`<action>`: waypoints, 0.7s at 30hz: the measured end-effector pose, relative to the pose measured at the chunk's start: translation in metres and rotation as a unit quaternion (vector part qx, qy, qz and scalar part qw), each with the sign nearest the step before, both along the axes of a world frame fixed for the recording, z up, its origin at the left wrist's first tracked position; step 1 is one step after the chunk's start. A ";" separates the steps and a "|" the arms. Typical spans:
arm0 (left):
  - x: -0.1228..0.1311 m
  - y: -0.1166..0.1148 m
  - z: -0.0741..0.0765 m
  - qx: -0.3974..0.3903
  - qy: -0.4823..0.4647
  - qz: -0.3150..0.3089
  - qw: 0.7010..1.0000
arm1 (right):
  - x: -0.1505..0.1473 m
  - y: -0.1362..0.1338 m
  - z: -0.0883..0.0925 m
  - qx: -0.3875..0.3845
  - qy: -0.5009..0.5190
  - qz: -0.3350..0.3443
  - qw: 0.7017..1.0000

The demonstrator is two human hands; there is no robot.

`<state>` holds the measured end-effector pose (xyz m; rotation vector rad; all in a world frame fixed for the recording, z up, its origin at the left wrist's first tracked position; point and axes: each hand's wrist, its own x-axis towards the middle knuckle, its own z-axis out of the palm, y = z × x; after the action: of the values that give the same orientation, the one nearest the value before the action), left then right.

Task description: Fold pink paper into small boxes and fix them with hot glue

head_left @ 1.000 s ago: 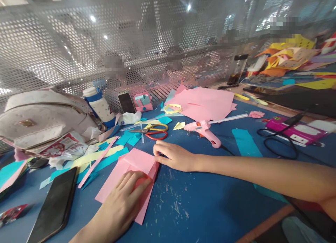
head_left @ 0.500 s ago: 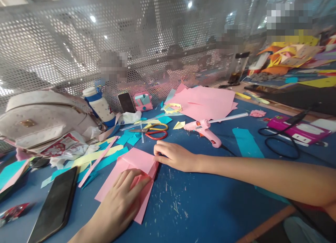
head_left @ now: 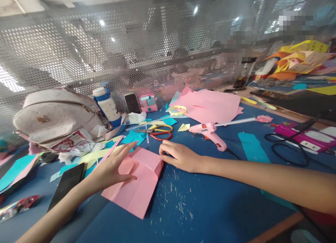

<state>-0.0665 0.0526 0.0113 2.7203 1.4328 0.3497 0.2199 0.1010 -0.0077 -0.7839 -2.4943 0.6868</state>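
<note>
A folded sheet of pink paper [head_left: 143,187] lies on the blue tabletop in front of me, creased, with a raised fold along its right side. My left hand [head_left: 111,169] hovers over its left part, thumb and fingers spread, holding nothing. At the paper's upper right corner, my right hand [head_left: 181,157] has curled fingers closed on the edge; the fingertips are partly hidden. Beyond the paper are scissors [head_left: 159,130] with one yellow and one red handle. A pink hot glue gun [head_left: 210,131] with a clear glue stick rests behind my right hand.
Blue and yellow paper scraps [head_left: 91,157] and a black phone [head_left: 68,183] lie at left, before a pale backpack [head_left: 57,113] and bottle [head_left: 107,106]. Pink sheets [head_left: 210,105] lie at the back. A purple power strip [head_left: 301,134] with black cable is at right. A perforated screen [head_left: 147,43] stands behind.
My left hand has lifted off the pink paper and moved up and away, its fingers opening out. The right hand stays at the corner. The view has shifted slightly left.
</note>
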 end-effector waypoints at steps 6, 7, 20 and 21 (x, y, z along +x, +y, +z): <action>-0.002 0.000 -0.002 -0.055 -0.076 0.025 0.995 | -0.002 0.001 0.002 0.008 -0.009 0.001 1.000; 0.000 -0.003 -0.002 -0.053 -0.096 0.033 0.993 | -0.003 0.002 0.002 0.012 -0.010 0.001 1.000; 0.044 -0.064 0.018 -0.058 -0.093 0.081 0.991 | -0.010 0.003 0.029 0.089 0.045 0.025 0.995; 0.045 -0.068 0.018 -0.043 -0.080 0.089 0.992 | -0.006 -0.001 0.036 0.087 0.058 0.026 0.994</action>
<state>-0.0210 -0.0157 0.0289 2.4419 1.6090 0.4882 0.2143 0.1003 0.0282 -0.6007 -2.4360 0.5074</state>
